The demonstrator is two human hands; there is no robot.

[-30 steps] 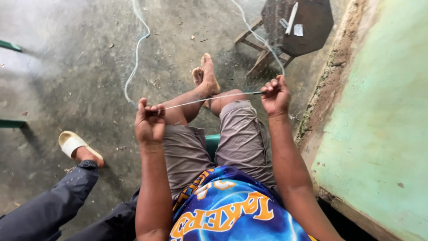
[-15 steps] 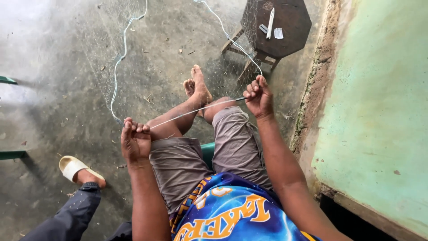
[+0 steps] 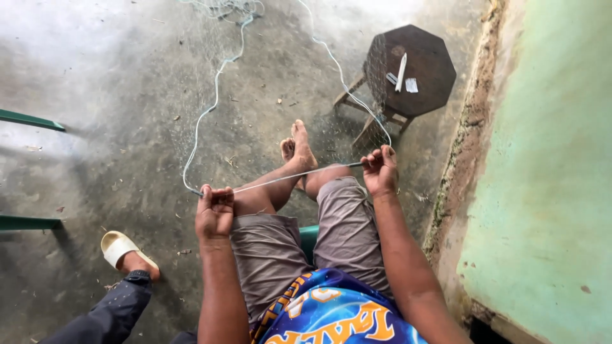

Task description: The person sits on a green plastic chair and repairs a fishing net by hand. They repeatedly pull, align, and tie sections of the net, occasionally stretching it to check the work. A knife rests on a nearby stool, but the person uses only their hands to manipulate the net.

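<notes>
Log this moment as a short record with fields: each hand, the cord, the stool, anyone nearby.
left hand: left hand shut on the cord
right hand: right hand shut on the same cord
cord: stretched straight between the fists, above the knees; both ends trail off over the floor
stool: dark octagonal stool ahead, small pale items on top
nearby: another person's sandalled foot, lower left

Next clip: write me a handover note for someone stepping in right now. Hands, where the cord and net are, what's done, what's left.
Left hand: fist closed on the cord above the left knee.
Right hand: closed grip on the same cord beside the right knee.
The cord runs taut between both hands, across the legs; from each hand it trails away over the concrete floor, with fine net bunched at the far end.
Wooden stool ahead holds a small white tool.
Done: cord stretched tight.
Left: cannot tell from this view.
</notes>
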